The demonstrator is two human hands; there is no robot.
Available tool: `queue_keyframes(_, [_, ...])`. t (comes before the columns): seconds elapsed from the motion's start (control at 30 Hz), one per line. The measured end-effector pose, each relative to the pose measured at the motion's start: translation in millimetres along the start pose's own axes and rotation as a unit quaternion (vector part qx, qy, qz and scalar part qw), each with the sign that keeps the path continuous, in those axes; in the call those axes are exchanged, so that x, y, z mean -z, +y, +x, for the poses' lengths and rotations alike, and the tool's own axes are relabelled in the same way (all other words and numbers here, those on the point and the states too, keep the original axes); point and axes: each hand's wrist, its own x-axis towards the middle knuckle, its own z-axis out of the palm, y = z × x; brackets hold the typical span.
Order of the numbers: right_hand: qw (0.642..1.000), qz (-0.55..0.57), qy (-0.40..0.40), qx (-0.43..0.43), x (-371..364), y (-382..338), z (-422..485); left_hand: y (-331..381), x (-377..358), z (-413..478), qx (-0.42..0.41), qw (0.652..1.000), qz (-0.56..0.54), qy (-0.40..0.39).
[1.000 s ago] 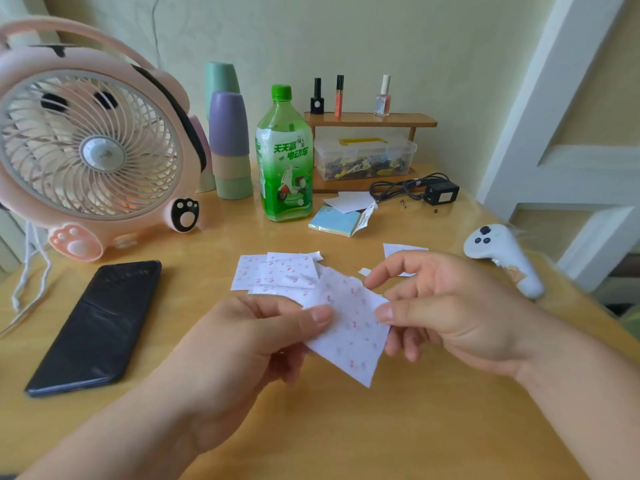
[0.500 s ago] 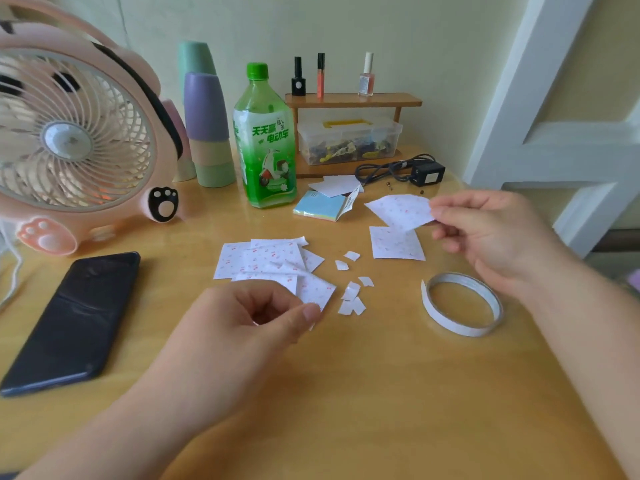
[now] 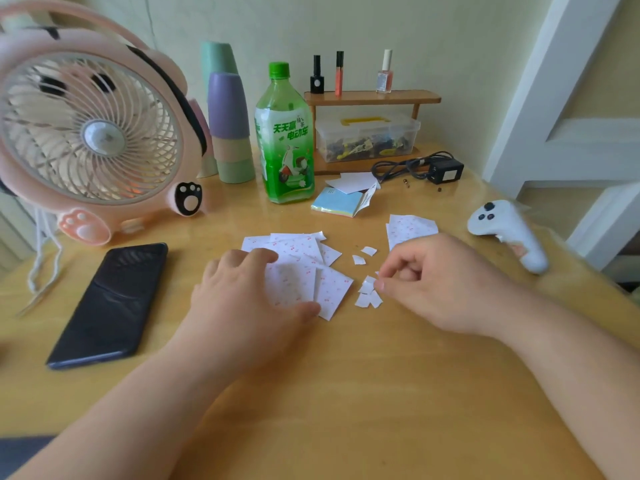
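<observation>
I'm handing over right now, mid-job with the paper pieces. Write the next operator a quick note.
Left hand: fingers and thumb curled round the pile of patterned sheets, holding it on the table.
Right hand: pinching at the paper scraps just right of the pile.
Separate sheets lie farther back, to the right.
Done: most sheets are gathered in one pile.
Left: probably clear the loose scraps, then carry on with the pile.
</observation>
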Motion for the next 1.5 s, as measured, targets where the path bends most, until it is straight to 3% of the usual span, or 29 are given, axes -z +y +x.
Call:
queue_keyframes(0.23, [0.998, -0.019, -0.06, 0.028, -19.1, -17.8, -9.8, 4.7, 0.5, 0.2, -0.002, 1.0, -0.003, 0.009])
queue_keyframes(0.43, [0.997, -0.022, -0.071, 0.027, -21.1, -17.7, -10.8, -2.7, -0.6, 4.2, -0.028, 0.994, -0.088, 0.052])
queue_keyframes(0.6, [0.99, 0.132, -0.051, -0.001, -24.1, -24.3, -9.6, 3.5, 8.0, -6.6, -0.126, 0.964, -0.174, 0.157])
queue_keyframes(0.67, [0.953, 0.292, -0.069, -0.053, -22.8, -28.1, -9.2, 4.9, 10.8, -13.7, -0.206, 0.943, -0.177, 0.193])
queue_keyframes(0.73, [0.885, 0.442, -0.108, -0.102, -19.5, -31.2, -9.3, 6.6, 13.3, -20.8, -0.277, 0.921, -0.184, 0.202])
queue_keyframes(0.8, [0.844, 0.502, -0.149, -0.117, -16.0, -34.3, -11.1, 8.8, 14.6, -25.6, -0.335, 0.904, -0.176, 0.196])
queue_keyframes(0.87, [0.835, 0.51, -0.177, -0.106, -14.3, -35.6, -12.4, 9.9, 13.5, -27.1, -0.388, 0.888, -0.173, 0.174])
queue_keyframes(1.0, [0.847, 0.494, -0.173, -0.088, -16.2, -30.8, -11.3, 9.8, 6.6, -27.9, -0.446, 0.868, -0.181, 0.124])
queue_keyframes(1.13, [0.896, 0.412, -0.147, -0.069, -17.4, -27.5, -12.8, 9.3, 11.2, -36.6, -0.43, 0.873, -0.224, 0.056])
queue_keyframes(1.2, [0.932, 0.335, -0.135, -0.031, -18.1, -26.9, -13.7, 9.8, 11.4, -39.6, -0.396, 0.88, -0.26, 0.029])
queue_keyframes(1.27, [0.957, 0.255, -0.136, -0.001, -19.3, -27.0, -14.9, 10.7, 9.2, -39.6, -0.353, 0.896, -0.264, 0.052])
queue_keyframes(1.37, [0.963, 0.203, -0.174, 0.016, -20.2, -28.9, -18.5, 9.7, 5.9, -33.7, -0.266, 0.931, -0.242, 0.067])
queue_keyframes(1.5, [0.967, 0.17, -0.189, 0.035, -19.8, -33.0, -22.7, 6.9, 4.5, -27.8, -0.209, 0.933, -0.288, -0.049])
